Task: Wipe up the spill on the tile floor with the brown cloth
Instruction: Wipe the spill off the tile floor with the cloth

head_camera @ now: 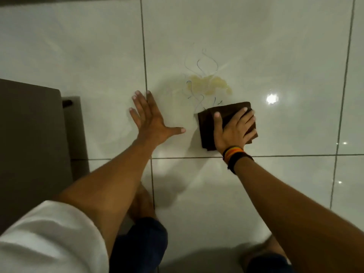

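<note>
A yellowish spill with thin blue squiggly lines around it lies on the glossy white tile floor. Just below and right of it sits a folded brown cloth, flat on the tile. My right hand presses down on the cloth with fingers spread, and bands circle its wrist. My left hand rests flat on the floor to the left of the spill, fingers apart, holding nothing. The cloth's upper edge stops short of the spill.
A dark brown piece of furniture stands at the left edge. Grey grout lines cross the floor. My knees in dark shorts are at the bottom. A light glare shines right of the cloth.
</note>
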Motion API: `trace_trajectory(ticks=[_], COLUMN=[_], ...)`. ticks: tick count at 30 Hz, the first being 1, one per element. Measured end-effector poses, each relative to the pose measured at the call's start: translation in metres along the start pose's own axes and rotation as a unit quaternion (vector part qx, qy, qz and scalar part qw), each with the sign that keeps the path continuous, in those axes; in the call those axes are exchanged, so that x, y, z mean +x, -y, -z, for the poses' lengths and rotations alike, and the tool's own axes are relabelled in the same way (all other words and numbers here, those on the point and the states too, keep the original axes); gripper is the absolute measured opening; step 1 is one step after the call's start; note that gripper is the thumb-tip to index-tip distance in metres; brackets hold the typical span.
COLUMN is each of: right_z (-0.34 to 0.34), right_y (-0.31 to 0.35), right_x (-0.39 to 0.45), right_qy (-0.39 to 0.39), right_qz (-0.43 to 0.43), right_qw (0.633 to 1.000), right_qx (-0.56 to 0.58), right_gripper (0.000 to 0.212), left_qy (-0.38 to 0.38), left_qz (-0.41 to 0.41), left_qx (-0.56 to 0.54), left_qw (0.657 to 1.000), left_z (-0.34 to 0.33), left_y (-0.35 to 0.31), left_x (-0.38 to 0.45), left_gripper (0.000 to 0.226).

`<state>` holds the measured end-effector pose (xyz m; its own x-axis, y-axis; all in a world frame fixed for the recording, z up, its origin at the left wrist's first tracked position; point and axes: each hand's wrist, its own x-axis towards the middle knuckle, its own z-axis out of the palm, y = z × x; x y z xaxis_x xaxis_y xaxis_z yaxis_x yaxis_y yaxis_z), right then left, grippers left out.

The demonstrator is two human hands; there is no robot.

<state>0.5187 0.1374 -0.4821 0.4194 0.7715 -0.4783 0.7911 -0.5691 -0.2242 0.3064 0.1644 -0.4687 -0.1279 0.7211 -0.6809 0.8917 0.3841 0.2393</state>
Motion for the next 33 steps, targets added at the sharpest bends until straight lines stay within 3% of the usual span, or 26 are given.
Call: trace_trajectory(ticks=[2, 7, 10, 12, 14, 17, 21, 23, 25, 28, 29, 31, 33], right_z=[-0.011, -0.025, -0.041, -0.043, -0.035, -0.008, -0.003, -0.015, -0.029, -0.043, -0.039, -0.022, 0.001], right_y=[0.020, 0.062, 0.062, 0.025, -0.028, -0.065, -0.001, 0.054, 0.094, 0.082, 0.061, 0.011, -0.018], right_x=[0.031, 0.095, 0.060, 0.018, 0.004, 0.032, 0.080, 0.094, 0.088, 0.047, 0.036, 0.033, 0.056], right_qy=[-0.045, -0.115, -0.054, 0.011, 0.020, -0.015, -0.070, -0.113, -0.104, -0.030, -0.001, 0.015, -0.009], right_qz=[-0.001, 0.290, 0.445, 0.516, 0.514, 0.421, 0.257, 0.215, 0.283, 0.507, 0.542, 0.536, 0.472], right_qw=[0.998, 0.937, 0.878, 0.836, 0.832, 0.872, 0.940, 0.954, 0.937, 0.837, 0.812, 0.813, 0.850], right_qx=[-0.051, -0.157, -0.167, -0.187, -0.207, -0.251, -0.212, -0.178, -0.178, -0.206, -0.217, -0.224, -0.233], right_gripper=[0.089, 0.078, 0.075, 0.074, 0.075, 0.072, 0.072, 0.074, 0.074, 0.073, 0.073, 0.075, 0.073], left_qy=[0.036, 0.081, 0.126, 0.155, 0.163, 0.163, 0.153, 0.146, 0.139, 0.139, 0.143, 0.152, 0.156], left_qz=[0.013, 0.008, 0.005, 0.016, 0.029, 0.042, 0.043, 0.037, 0.032, 0.027, 0.028, 0.034, 0.037], left_qx=[0.007, 0.010, 0.044, 0.040, 0.042, 0.049, 0.047, 0.053, 0.052, 0.050, 0.049, 0.049, 0.055], left_qw=[0.999, 0.997, 0.991, 0.987, 0.985, 0.984, 0.986, 0.987, 0.988, 0.989, 0.988, 0.987, 0.985], left_z=[0.003, 0.006, 0.018, 0.026, 0.030, 0.030, 0.024, 0.022, 0.021, 0.024, 0.026, 0.027, 0.027], left_y=[0.007, 0.010, 0.008, 0.003, 0.001, 0.000, 0.003, 0.006, 0.006, 0.002, 0.000, -0.001, 0.001], left_x=[0.021, 0.038, 0.034, 0.032, 0.028, 0.029, 0.034, 0.034, 0.035, 0.031, 0.031, 0.032, 0.031], left_gripper=[0.183, 0.193, 0.191, 0.189, 0.187, 0.187, 0.187, 0.188, 0.188, 0.186, 0.186, 0.185, 0.186])
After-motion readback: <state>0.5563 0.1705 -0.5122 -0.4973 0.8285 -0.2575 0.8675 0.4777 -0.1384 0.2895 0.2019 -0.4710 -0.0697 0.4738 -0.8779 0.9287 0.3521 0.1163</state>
